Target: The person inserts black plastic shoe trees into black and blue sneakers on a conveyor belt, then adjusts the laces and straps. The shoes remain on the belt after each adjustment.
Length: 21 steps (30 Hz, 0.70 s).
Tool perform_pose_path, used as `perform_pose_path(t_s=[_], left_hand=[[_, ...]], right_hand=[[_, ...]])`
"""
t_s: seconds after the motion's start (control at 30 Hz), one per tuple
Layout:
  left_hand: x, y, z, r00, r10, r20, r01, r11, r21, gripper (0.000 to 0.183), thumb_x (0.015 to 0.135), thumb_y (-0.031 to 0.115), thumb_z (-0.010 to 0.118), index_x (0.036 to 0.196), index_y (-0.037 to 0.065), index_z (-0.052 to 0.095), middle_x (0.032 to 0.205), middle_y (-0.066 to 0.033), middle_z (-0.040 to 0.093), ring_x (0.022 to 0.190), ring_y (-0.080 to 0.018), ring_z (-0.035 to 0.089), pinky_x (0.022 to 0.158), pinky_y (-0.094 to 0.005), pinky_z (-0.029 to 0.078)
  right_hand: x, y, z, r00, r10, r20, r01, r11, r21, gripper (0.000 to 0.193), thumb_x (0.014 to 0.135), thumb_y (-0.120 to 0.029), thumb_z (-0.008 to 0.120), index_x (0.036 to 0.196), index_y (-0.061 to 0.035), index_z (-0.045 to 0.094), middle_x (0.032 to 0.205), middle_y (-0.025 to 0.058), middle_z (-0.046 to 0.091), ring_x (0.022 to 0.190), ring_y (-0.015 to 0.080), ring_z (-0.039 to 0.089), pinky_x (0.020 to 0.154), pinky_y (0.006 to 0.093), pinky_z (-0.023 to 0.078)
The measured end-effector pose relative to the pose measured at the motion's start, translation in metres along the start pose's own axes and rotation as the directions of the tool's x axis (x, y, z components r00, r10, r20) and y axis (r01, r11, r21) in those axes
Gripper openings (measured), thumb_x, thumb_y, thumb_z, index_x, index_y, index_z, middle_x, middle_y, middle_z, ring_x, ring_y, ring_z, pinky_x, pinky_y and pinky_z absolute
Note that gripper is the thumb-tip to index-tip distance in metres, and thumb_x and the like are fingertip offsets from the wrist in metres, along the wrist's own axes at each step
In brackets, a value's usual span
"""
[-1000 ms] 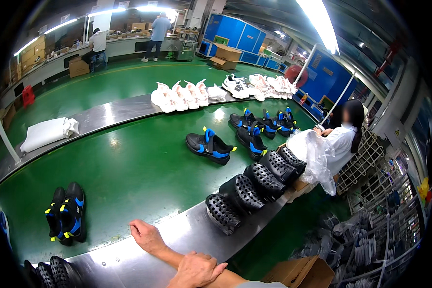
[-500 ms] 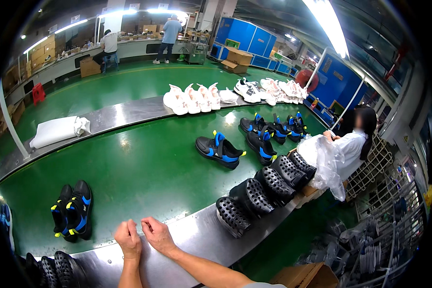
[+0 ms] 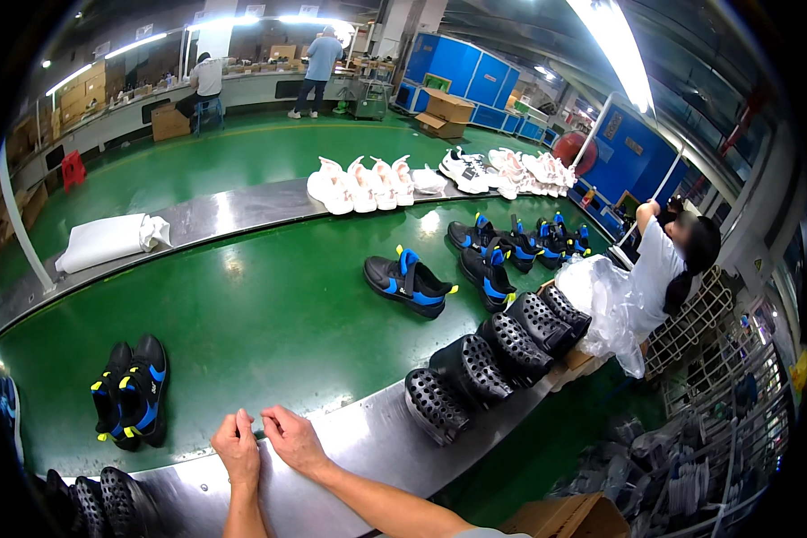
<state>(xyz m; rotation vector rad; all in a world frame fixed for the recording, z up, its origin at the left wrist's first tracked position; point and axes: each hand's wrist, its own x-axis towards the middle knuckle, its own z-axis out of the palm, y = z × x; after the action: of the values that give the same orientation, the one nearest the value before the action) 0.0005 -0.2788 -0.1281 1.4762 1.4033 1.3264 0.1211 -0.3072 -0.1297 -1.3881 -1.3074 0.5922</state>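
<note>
Palms of the left hand (image 3: 237, 455) and right hand (image 3: 294, 441) are hidden at lower center as the frame crops a blue shoe (image 3: 9, 411) at far left, black perforated forms (image 3: 117, 500) at lower left and a cardboard box (image 3: 558, 517) at bottom right, with items on the upper-left bench (image 3: 249, 91) too small to identify.

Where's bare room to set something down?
The glossy green surface is bare between the paired black-blue sneakers and the single black-blue sneaker. The silvery metal ledge is bare between the right hand and the perforated black forms. Crowded: beneath those forms, and far right, around the clustered black-blue sneakers.
</note>
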Motion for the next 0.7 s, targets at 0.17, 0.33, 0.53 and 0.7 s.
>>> perform_pose_path(t_s=[0.17,0.33,0.53,0.7], left_hand=[[-0.001,-0.011,0.001,1.0,-0.004,-0.002,0.004,1.0,0.003,0.034,0.104,0.019,0.061,0.076,-0.002,0.063,0.057,-0.0035,0.048,0.056,-0.0098,0.039,0.051,-0.0316,0.034],[0.001,-0.008,0.001,1.0,-0.001,-0.007,0.001,1.0,0.019,0.034,0.103,0.02,0.061,0.077,-0.002,0.064,0.057,-0.003,0.047,0.056,-0.0097,0.039,0.052,-0.032,0.034],[0.0,-0.01,0.002,0.999,0.033,-0.006,-0.033,0.998,0.056,0.035,0.103,0.02,0.061,0.077,-0.002,0.064,0.057,-0.0035,0.046,0.056,-0.0101,0.039,0.052,-0.0326,0.034],[0.002,-0.01,0.0,1.0,0.009,0.013,-0.01,0.999,0.034,0.035,0.103,0.02,0.061,0.077,-0.003,0.064,0.057,-0.0037,0.048,0.056,-0.0104,0.04,0.052,-0.0329,0.034]], right_hand=[[-0.001,0.0,-0.001,1.0,0.006,0.027,-0.005,1.0,-0.025,0.011,0.096,-0.009,0.064,0.105,-0.0016,0.065,0.085,0.0153,0.069,0.074,0.0284,0.069,0.066,0.0376,0.054],[0.001,0.003,0.002,1.0,-0.009,0.021,0.009,1.0,-0.022,0.011,0.097,-0.01,0.064,0.105,-0.002,0.065,0.086,0.015,0.07,0.076,0.0288,0.069,0.068,0.0373,0.055],[-0.002,0.002,0.0,0.999,0.008,0.031,-0.008,1.0,-0.03,0.011,0.096,-0.01,0.064,0.104,-0.0019,0.065,0.087,0.0149,0.07,0.076,0.029,0.069,0.068,0.0375,0.055],[0.0,0.002,0.002,1.0,-0.006,0.014,0.006,1.0,-0.002,0.012,0.096,-0.009,0.064,0.105,-0.0017,0.065,0.086,0.0152,0.07,0.075,0.0294,0.069,0.068,0.0377,0.055]])
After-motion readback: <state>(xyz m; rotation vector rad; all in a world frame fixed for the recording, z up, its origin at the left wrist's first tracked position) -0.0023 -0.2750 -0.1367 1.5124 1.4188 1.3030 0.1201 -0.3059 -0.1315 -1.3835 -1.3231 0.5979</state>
